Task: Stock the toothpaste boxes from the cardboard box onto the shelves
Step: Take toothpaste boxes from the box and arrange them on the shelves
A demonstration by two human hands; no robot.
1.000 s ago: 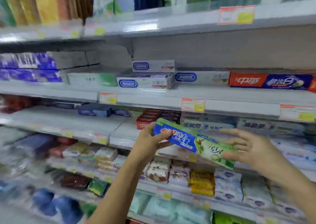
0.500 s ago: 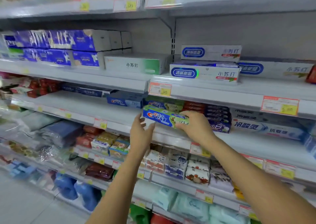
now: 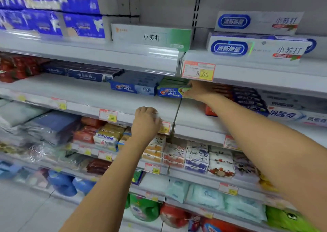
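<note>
— What's nearest?

— The left grip [image 3: 146,123]. It lies knuckles up on the front rim of the middle shelf [image 3: 106,97], fingers curled under, with no box in it. A yellow price tag [image 3: 164,127] on the rim sits just to its right, partly covered by it.

— And the other one?

— The right grip [image 3: 199,90] is farther in and up to the right of the left one, well back on that same shelf. Its fingers are wrapped round the right end of a green Crest toothpaste box [image 3: 169,92].

— Where does that box sit?

— It lies flat and lengthwise, stretching left from the right grip with its printed face toward the aisle. It appears to lie on more green boxes, but blur hides the layers. Touching its left end is a blue Crest box [image 3: 131,88].

— On the right grip's other side?

— Stacked dark red and blue boxes [image 3: 247,97], just beside the wrist.

— Beyond it?

— Directly above the right grip a price tag marked 8.00 [image 3: 198,71] hangs on the next shelf's rim. Up and right of that stand white toothpaste boxes with blue ovals [image 3: 256,48].
</note>
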